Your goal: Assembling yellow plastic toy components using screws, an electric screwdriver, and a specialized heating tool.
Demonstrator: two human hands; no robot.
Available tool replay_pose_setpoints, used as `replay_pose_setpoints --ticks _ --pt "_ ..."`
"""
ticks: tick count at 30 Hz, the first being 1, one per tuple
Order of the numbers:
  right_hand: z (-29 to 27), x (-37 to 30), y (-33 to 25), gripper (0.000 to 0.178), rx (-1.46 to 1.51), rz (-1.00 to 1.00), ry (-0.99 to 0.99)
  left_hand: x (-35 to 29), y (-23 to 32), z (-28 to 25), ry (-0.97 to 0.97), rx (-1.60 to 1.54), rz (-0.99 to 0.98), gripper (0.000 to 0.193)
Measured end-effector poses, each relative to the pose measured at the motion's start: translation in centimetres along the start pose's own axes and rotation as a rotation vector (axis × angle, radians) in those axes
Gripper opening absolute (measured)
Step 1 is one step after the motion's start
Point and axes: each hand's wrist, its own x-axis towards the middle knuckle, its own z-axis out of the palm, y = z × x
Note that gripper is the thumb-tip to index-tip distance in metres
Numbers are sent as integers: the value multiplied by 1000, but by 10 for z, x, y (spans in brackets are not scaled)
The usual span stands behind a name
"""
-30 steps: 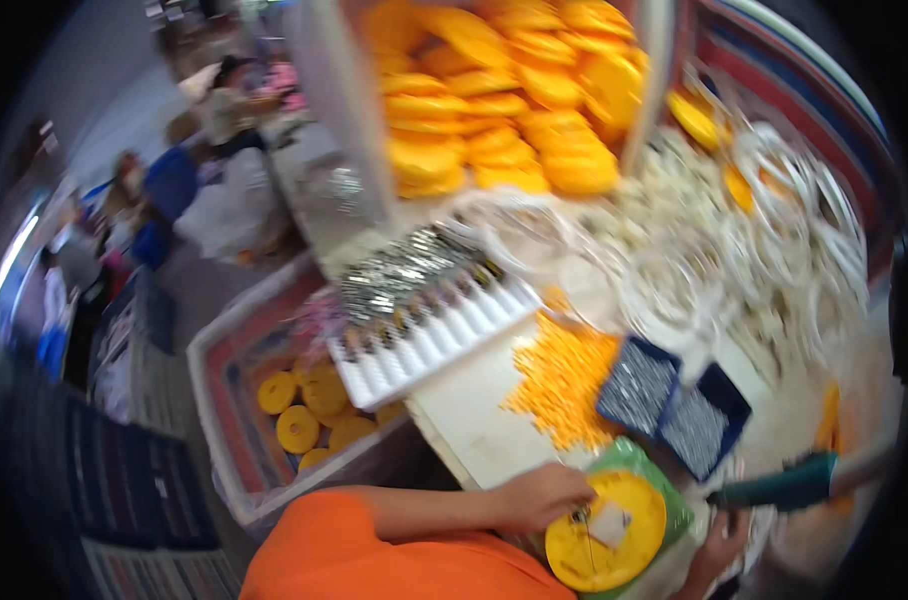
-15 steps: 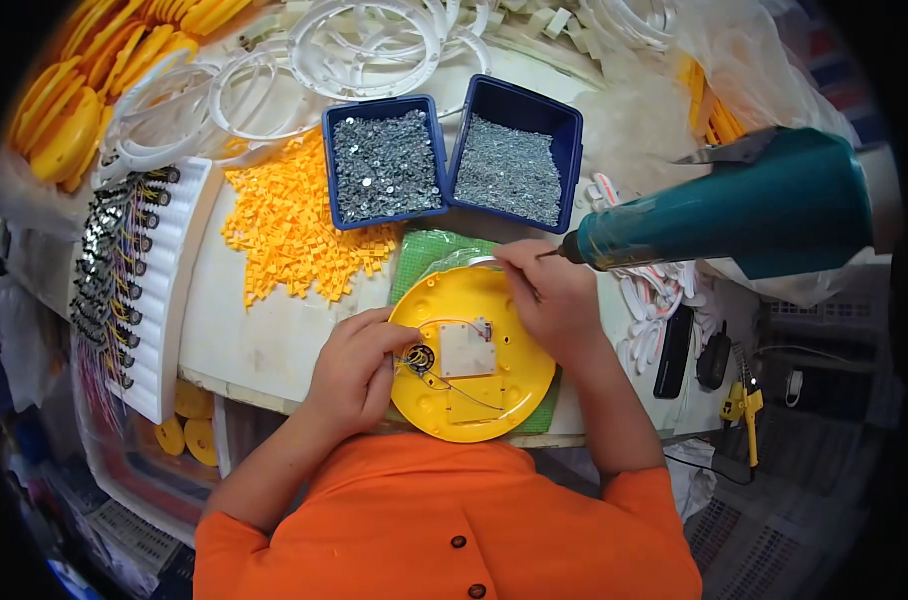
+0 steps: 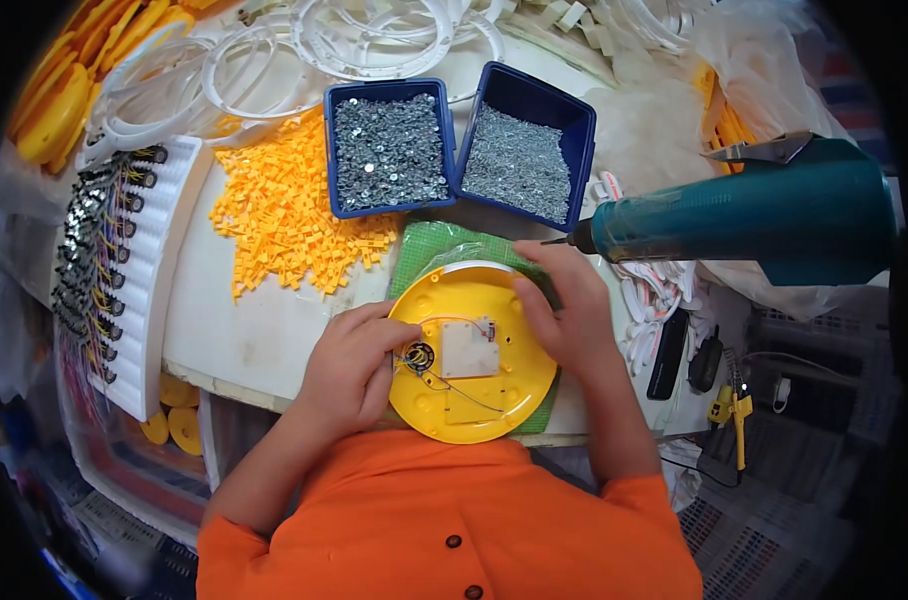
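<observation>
A round yellow plastic housing (image 3: 519,385) lies hollow side up on a green mat (image 3: 424,250). My left hand (image 3: 349,370) grips its left rim, thumb inside by a small black round part (image 3: 418,357) with thin wires. Fixed in the middle is a white box (image 3: 468,350), a wire running to it. Along the far rim sits a curved white strip (image 3: 477,267). At the right rim is my right hand (image 3: 574,305), thumb and index finger spread apart, thumb at the edge; its other fingers are partly hidden.
Two blue bins hold washer-like metal pieces (image 3: 389,150) and screws (image 3: 514,160). A teal power screwdriver (image 3: 734,225) hangs over the right side, its bit near my right fingers. Left are loose yellow pieces (image 3: 289,220) and a white foam tray (image 3: 149,300) of wired parts. White rings (image 3: 374,45) lie behind.
My right thumb and index finger have parted from their pinch at the white strip, and the hand has shifted slightly right. The strip now lies along the far rim. My left hand keeps its grip.
</observation>
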Motion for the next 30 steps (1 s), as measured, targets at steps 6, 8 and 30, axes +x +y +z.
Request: replay_pose_setpoints --ticks 6,8,30 --pt "4 -55 -9 22 111 228 178 21 0 -9 -70 -66 -7 41" --pt "3 -56 -20 24 -185 58 177 29 -4 -9 -104 -32 50 44" --pt "-120 36 111 18 -344 27 657 -2 -18 -5 145 -15 49 48"
